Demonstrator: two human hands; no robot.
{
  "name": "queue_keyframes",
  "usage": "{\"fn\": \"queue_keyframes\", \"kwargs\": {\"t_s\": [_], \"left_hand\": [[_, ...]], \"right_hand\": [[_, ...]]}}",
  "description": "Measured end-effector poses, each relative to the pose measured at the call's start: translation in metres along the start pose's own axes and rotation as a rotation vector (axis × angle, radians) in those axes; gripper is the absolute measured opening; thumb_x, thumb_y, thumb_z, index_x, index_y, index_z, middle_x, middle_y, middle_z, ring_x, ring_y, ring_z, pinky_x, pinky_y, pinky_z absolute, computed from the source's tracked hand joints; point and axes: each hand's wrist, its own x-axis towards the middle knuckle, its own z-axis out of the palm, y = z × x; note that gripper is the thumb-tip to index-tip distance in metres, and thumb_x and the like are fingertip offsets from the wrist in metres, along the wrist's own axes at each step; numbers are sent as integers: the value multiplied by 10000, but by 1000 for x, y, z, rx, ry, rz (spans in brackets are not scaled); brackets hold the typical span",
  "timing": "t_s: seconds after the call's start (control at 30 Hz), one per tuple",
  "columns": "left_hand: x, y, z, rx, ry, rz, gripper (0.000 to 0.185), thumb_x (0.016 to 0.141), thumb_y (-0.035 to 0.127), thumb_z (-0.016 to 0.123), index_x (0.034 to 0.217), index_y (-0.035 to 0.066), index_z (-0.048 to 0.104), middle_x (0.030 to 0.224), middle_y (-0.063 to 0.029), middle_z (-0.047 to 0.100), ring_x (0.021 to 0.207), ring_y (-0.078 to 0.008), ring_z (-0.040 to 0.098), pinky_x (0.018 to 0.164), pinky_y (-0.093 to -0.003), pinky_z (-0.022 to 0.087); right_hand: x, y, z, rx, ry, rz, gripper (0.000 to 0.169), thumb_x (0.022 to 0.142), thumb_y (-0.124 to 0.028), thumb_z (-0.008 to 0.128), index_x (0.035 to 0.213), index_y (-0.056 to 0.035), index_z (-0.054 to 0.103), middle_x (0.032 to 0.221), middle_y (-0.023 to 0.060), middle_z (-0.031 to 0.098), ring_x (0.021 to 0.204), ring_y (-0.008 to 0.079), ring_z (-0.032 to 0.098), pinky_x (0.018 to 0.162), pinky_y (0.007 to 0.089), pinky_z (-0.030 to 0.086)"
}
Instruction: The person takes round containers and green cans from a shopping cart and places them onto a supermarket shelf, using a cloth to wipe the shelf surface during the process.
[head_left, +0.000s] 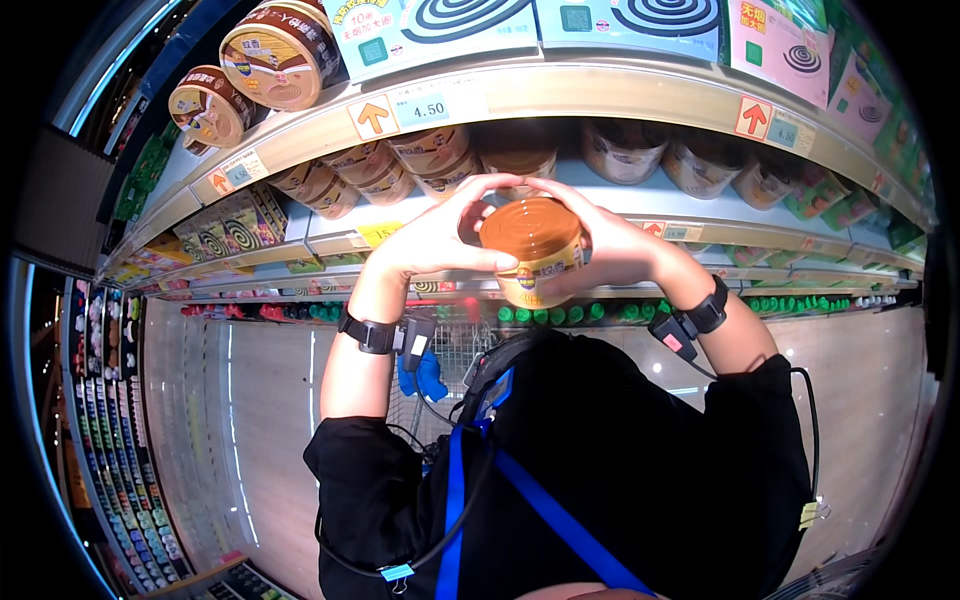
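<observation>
Between my two hands is a round mosquito-coil tub (531, 229), with a ridged brown lid on top and a printed cream wall. My left hand (442, 236) wraps its left side, the thumb lying across the front under the lid's edge. On the opposite side, my right hand (611, 244) cups the wall, with part of its fingers in shadow. The tub is held slightly tilted in front of the shelf edge. Directly behind it, more brown-lidded tubs (517, 154) stand on the shelf, partly shaded by the board above.
Blue mosquito-coil boxes (450, 34) and large round tubs (274, 60) fill the upper shelf (555, 86), whose front carries price tags. Patterned cartons (232, 225) stand lower left. A wire shopping cart (450, 337) holding a blue item (426, 375) is below my left forearm.
</observation>
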Motion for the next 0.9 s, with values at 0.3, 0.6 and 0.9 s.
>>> {"fn": "queue_keyframes", "kwargs": {"t_s": [0.3, 0.6, 0.9], "left_hand": [[18, -40, -6, -220, 500, -144, 348, 1042, 237, 522, 1249, -41, 495, 1059, -112, 684, 776, -142, 677, 618, -258, 522], [32, -63, 22, -88, 502, -114, 439, 1058, 193, 454, 1429, 2, 320, 1112, -107, 684, 734, -120, 659, 592, -226, 495], [44, -63, 23, -31, 516, -78, 365, 1018, 127, 494, 1261, -108, 357, 1079, -150, 654, 755, -152, 660, 714, -289, 551]], "right_hand": [[41, -3, -35, -135, 515, -9, 841, 690, -305, 924, 1340, 22, 502, 1277, 167, 607, 1190, 247, 591, 1033, 364, 481], [93, 32, -33, -191, 473, -13, 887, 652, -388, 932, 1297, 65, 526, 1272, 184, 627, 1191, 276, 604, 1023, 353, 484], [87, 54, -25, -137, 484, -16, 1080, 625, -344, 958, 1388, 67, 313, 1303, 224, 585, 1233, 297, 569, 1036, 359, 477]]}}
